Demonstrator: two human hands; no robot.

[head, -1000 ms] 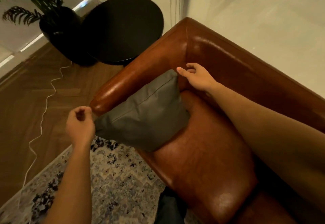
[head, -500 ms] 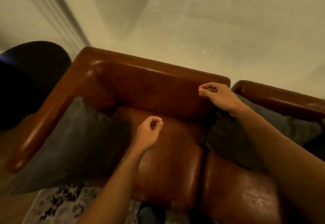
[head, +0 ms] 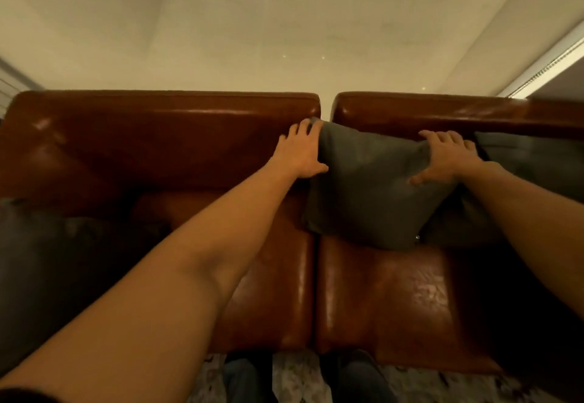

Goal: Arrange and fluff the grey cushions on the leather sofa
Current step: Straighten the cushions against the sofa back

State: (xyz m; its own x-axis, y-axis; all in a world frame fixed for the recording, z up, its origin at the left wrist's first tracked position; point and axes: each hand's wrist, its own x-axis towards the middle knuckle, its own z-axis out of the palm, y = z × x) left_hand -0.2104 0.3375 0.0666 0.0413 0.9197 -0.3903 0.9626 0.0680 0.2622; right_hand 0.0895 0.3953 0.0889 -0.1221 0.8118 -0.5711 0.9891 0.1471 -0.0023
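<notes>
Leather sofa (head: 158, 149) filled the frame edge to edge, two back sections split by a gap at upper centre, two seat pads below. Cream wall (head: 284, 23) behind. Patterned rug (head: 294, 377) showed along the bottom edge.

Middle grey cushion (head: 369, 187) leaned on the right back section, just right of the gap, its lower edge on the right seat pad. Second grey cushion (head: 531, 162) sat just beside it at right, partly behind my right arm. Third grey cushion (head: 38, 260) was dark, at far left of frame.

Key relation: the middle cushion lay between both hands, long axis roughly left-right in frame, both hands about equally close. Left hand (head: 300, 152) was spread flat against its upper left corner, thumb on the fabric, fingers not closed. Right hand (head: 445, 159) lay over its upper right edge, fingers draped on the top, thumb on the face; I read that as a loose pinch, not a firm clench.

Versus half a second earlier: view had swung right, left armrest and black side table gone; both hands had been loosely curled on leather, off the fabric.
</notes>
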